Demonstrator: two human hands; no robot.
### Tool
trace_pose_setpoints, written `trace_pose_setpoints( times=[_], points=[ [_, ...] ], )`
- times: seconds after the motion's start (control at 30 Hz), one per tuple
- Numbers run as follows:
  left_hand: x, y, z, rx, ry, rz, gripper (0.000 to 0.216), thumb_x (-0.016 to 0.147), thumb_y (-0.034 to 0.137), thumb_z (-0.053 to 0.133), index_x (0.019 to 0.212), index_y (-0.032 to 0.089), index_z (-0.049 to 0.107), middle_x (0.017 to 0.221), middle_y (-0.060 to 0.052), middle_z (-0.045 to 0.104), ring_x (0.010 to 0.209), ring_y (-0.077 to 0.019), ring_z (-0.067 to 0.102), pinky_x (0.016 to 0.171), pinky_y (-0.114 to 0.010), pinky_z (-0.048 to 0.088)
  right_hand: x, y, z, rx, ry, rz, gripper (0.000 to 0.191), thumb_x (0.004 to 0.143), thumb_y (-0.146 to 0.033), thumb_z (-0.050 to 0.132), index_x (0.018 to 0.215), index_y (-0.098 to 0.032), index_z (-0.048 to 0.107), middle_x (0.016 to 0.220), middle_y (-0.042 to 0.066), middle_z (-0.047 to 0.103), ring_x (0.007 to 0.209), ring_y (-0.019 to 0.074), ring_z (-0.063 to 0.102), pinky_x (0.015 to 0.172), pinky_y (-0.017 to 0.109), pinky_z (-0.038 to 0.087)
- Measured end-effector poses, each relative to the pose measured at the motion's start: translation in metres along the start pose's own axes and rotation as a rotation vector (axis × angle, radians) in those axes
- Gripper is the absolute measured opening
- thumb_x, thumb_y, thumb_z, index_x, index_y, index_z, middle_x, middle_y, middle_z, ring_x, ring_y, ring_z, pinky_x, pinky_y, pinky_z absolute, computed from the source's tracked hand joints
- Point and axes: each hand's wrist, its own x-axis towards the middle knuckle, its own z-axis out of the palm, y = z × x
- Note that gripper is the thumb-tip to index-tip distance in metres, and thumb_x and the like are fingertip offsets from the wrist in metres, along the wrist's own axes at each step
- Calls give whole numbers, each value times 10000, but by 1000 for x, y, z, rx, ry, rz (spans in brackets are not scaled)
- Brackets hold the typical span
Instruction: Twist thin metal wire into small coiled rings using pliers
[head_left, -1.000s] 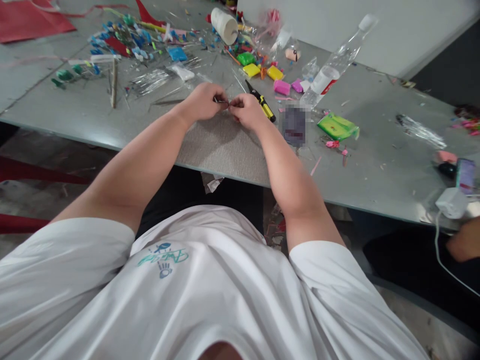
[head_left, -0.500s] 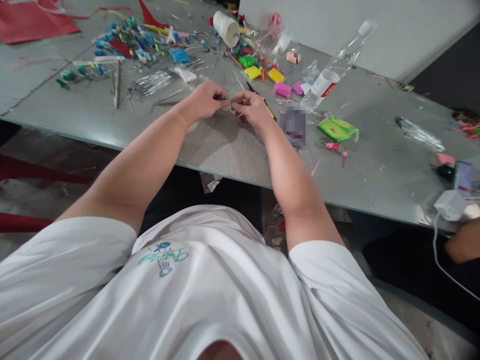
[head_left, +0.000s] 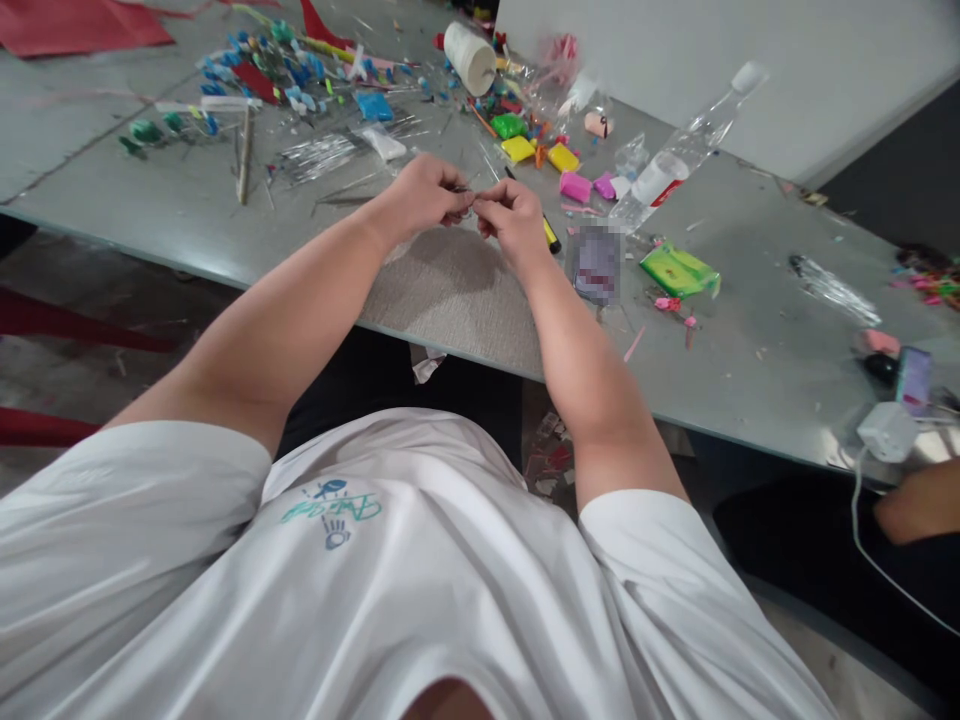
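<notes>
Head view: the printed words are few — the white shirt (head_left: 420, 600) carries teal script over blue handprints, the lettering too loose to read surely. Clear bottle (head_left: 664, 180), leaning in the upper right, wears a white and red label whose print is too small, as is that on the green packet (head_left: 681, 272) below it. A flat dark thing (head_left: 598, 265) beside the right forearm is blurred into squares.

At upper centre, the left hand (head_left: 424, 200) and right hand (head_left: 514, 215) meet fingertip to fingertip, thumbs and fingers drawn together in a pinch. A tiny piece (head_left: 471, 199) sits between them — what it is cannot be told. A yellow and black tool (head_left: 552, 234) lies partly hidden behind the right hand.

Grey, glossy table (head_left: 757, 360) runs across the frame, strewn with coloured bits at upper left. A pale wall (head_left: 720, 60) fills the upper right; another person's arm (head_left: 919, 505) enters at the right edge.
</notes>
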Motion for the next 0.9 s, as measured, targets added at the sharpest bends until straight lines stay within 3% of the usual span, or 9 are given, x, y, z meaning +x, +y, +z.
trace_pose_setpoints(
  times=[0.23, 0.37, 0.53, 0.67, 0.8, 0.9],
  points=[
    [-1, 3, 4, -117, 34, -71, 583, 551, 791, 972, 669, 320, 650, 674, 9, 650, 776, -191, 527, 841, -502, 513, -6, -7, 5, -31, -6, -23, 368, 1083, -404, 802, 842, -280, 552, 734, -43, 603, 725, 161, 671, 776, 306, 614],
    [-1, 2, 3, -95, 45, -87, 600, 550, 805, 974, 662, 324, 633, 654, 20, 640, 805, -192, 523, 846, -493, 496, -7, -8, 6, -76, -7, -67, 367, 1089, -312, 783, 834, -280, 521, 751, -51, 606, 716, 140, 664, 762, 270, 604],
    [-1, 3, 1, -3, 95, -15, 581, 629, 904, 874, 732, 370, 670, 696, 41, 728, 806, -208, 536, 799, -476, 476, 0, 0, 7, -103, 40, -71, 326, 1102, -434, 773, 895, -279, 574, 778, -47, 608, 772, 150, 697, 785, 282, 639],
    [-3, 5, -2, 71, 122, 21, 584, 665, 953, 823, 768, 391, 700, 699, 71, 731, 817, -209, 478, 759, -459, 446, 10, 9, 7, -10, 49, 13, 356, 1109, -473, 764, 875, -267, 590, 793, -26, 601, 750, 149, 682, 689, 261, 598],
    [1, -2, -3, 69, 129, 76, 488, 713, 866, 840, 808, 393, 770, 739, 88, 740, 826, -202, 433, 754, -434, 432, 17, 15, 6, 94, 9, 93, 455, 1098, -563, 784, 838, -252, 579, 811, -12, 607, 732, 141, 677, 631, 247, 572],
    [9, -12, 1, 90, 202, 114, 309, 794, 672, 846, 818, 367, 812, 750, 65, 759, 792, -193, 469, 727, -403, 431, 19, 20, 5, 130, -21, 102, 538, 1056, -665, 810, 824, -238, 579, 767, -31, 571, 696, 116, 649, 613, 221, 560]
  ],
)
